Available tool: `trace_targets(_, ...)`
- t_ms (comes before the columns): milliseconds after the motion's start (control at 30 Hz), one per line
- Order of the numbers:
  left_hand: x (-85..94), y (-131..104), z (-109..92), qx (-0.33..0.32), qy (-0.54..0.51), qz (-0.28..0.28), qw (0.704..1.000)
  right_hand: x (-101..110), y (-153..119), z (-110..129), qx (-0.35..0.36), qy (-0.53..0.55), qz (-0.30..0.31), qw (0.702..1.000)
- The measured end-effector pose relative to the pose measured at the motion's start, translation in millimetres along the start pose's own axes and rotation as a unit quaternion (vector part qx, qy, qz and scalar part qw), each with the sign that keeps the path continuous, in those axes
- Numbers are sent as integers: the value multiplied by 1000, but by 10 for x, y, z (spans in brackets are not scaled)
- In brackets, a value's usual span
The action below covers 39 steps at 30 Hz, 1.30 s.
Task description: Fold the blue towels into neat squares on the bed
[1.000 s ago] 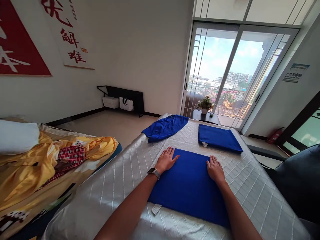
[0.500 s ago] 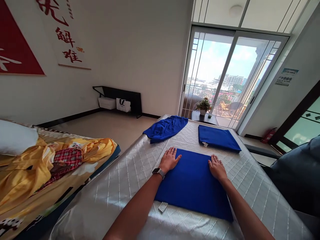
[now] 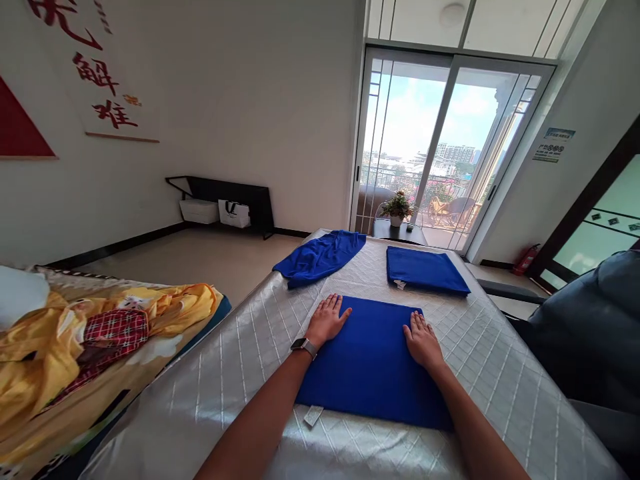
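Observation:
A blue cloth folded into a flat rectangle (image 3: 373,367) lies in front of me on a silvery quilted surface (image 3: 235,360). My left hand (image 3: 326,320) rests flat on its far left edge, fingers stretched out, with a watch (image 3: 304,345) on the wrist. On the far right edge my right hand (image 3: 423,340) lies flat too, fingers stretched forward. A white label (image 3: 313,416) sticks out from the cloth's near left edge. Beyond, at right, is a second folded blue cloth (image 3: 425,269). A crumpled blue cloth (image 3: 323,257) lies at the far left.
To the left stands a bed with yellow clothing (image 3: 185,307) and a red plaid piece (image 3: 117,330) on it. A dark padded seat (image 3: 590,327) is at the right. Past the far edge are a potted plant (image 3: 397,208) and sliding glass doors (image 3: 410,133).
The whole view has shifted, so things appear a little further left. Both hands stay flat at about the same places on the folded cloth.

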<state>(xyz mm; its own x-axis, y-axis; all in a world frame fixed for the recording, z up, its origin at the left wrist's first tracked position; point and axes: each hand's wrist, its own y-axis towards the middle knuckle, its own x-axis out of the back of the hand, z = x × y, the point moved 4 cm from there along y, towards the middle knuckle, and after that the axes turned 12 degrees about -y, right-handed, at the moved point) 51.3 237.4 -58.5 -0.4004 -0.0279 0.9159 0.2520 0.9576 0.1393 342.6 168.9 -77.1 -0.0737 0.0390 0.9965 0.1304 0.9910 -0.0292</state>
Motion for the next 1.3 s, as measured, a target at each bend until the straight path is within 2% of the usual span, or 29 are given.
trace_targets(167,61,16,-22,1,11,0,1000,27,-12,5,-1,6,-6,1000)
trace_targets(267,98,1,-201,-21,22,-29,999,37,-14,14,1,13,-12,1000)
trace_targets(367,-11,-76,-658,-111,9,-44,993,39,-13,20,4,17,-14,1000)
trace_targets(467,-295,-200,-1254,-218,-25,-19,975,30,-20,13,7,5,-17,1000)
trace_targets(567,-589,-276,-1672,-247,-49,0,968,9,-33,0,22,-18,-13,1000)
trace_targets(633,-716,-287,-1759,-234,-61,11,970,-1,-37,-4,31,-27,-12,999)
trace_targets(700,-757,-287,-1687,-213,-66,21,975,-4,-34,-5,34,-27,-16,999)
trace_targets(767,-704,-294,-1485,-196,-64,26,978,-3,-24,-4,26,-16,-20,999)
trace_targets(900,-390,-345,-826,-146,-51,24,988,-17,-1,-10,4,8,-21,1000)
trace_targets(1000,-122,-427,-284,-81,-33,22,996,-37,12,-13,3,8,-18,1000)
trace_targets(1067,1,-491,-13,-44,-27,13,999,-47,18,-17,2,5,-15,1000)
trace_targets(1167,59,-556,179,-27,-29,-3,999,-49,20,-20,1,-1,-12,1000)
trace_targets(1300,11,-555,205,-28,-32,-16,999,-39,4,-20,3,-5,-10,1000)
